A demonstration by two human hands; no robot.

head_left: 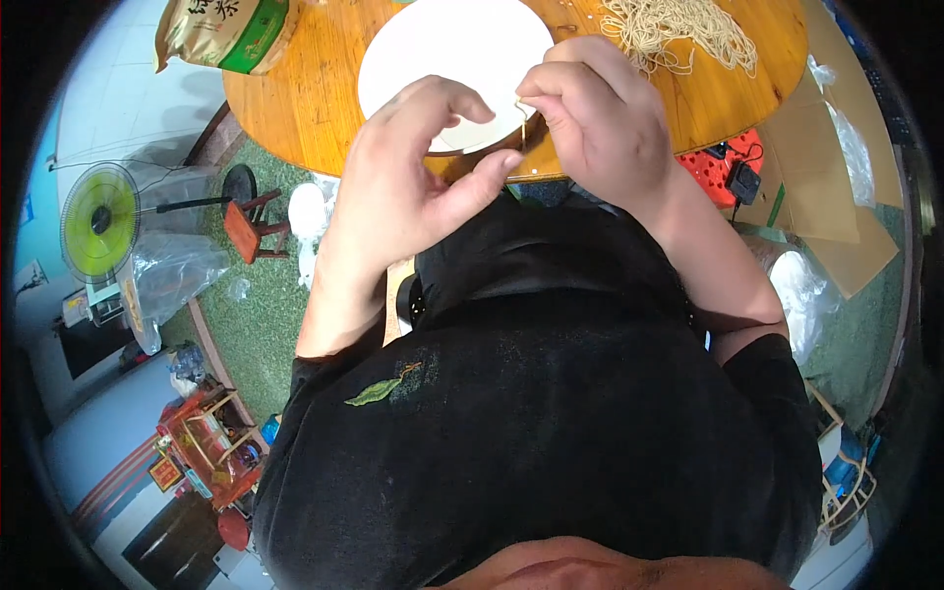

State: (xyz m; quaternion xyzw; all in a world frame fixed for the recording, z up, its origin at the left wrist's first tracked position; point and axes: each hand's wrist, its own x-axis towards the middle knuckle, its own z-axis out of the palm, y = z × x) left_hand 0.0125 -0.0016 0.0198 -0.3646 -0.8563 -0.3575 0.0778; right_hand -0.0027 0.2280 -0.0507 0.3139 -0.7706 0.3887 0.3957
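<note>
Over the near edge of the wooden table (305,108), my right hand (615,123) pinches a short, thin beige strand (524,125) between thumb and fingertips, and the strand dangles down. Facing it on the left, my left hand (403,162) is open, thumb and fingers apart with nothing between them. Its fingers overlap the edge of a round white plate (452,59) in view. Behind my right hand lies a loose tangled pile of beige strands (683,34), similar in colour to the pinched one; whether they are string or noodles I cannot tell.
A beige and green bag (226,34) stands at the table's far left. On the floor are a green fan (100,218), a small wooden stool (246,231) and clear plastic sheeting (167,275). To the right are a red perforated stool (703,177) and cardboard (821,128).
</note>
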